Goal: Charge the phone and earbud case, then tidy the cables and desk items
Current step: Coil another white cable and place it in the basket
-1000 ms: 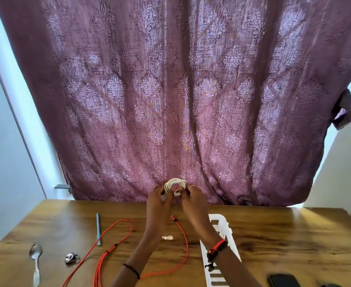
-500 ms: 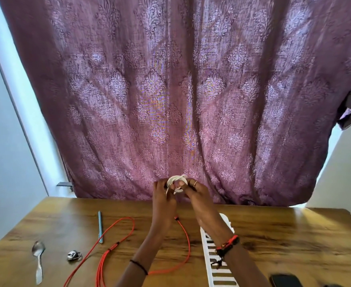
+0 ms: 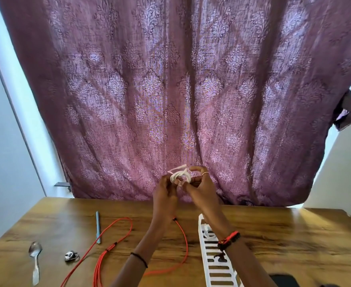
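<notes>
Our left hand point(image 3: 164, 190) and right hand point(image 3: 201, 187) both pinch the small white coiled cable point(image 3: 179, 176) above the far edge of the wooden table point(image 3: 274, 235); we should wind its loose end tightly.

A thin black band point(image 3: 139, 259) circles the left wrist, a red-and-black bracelet point(image 3: 229, 240) the right, plus a finger ring point(image 3: 205, 173).

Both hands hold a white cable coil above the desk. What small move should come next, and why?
Probably tuck the loose end into the white cable coil: left hand and right hand pinch the coil, and that end sticks up.
</notes>
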